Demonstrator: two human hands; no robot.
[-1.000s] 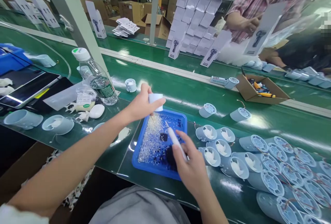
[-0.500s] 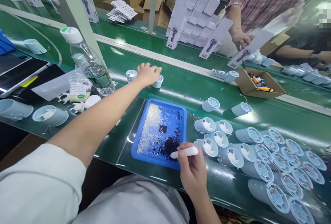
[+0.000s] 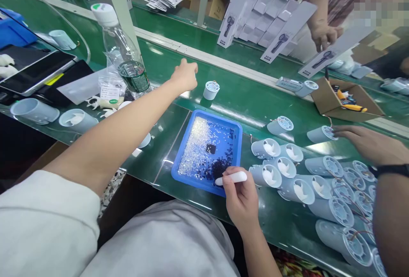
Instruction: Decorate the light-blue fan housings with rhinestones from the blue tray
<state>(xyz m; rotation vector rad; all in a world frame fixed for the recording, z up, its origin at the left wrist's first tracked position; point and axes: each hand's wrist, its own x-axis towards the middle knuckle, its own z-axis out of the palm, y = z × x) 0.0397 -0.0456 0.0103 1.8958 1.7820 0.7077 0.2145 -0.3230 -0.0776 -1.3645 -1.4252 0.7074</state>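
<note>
Pen (image 3: 230,178), white and stubby, lies across the fingers of the right hand (image 3: 242,200), which is closed round it at the near corner of the blue tray (image 3: 194,185). Its tip is just over the dark heap of tiny bits. The left hand (image 3: 184,76) is stretched out over the green belt, fingers loosely curled and holding nothing, close beside a small round housing (image 3: 211,90) that stands on end, apart from it.

My reading is a pause between pieces, with one housing set out on the belt and the pen idle. Going on would call for a fresh housing from the pile (image 3: 287,170) to the right, and for the pen tip dipped into the tray.

A co-worker's hand (image 3: 367,142) rests on that same pile. The white cartons (image 3: 281,40) show a drawing of a handheld fan, their print too small to read. The bottle (image 3: 128,62) label is equally illegible.
</note>
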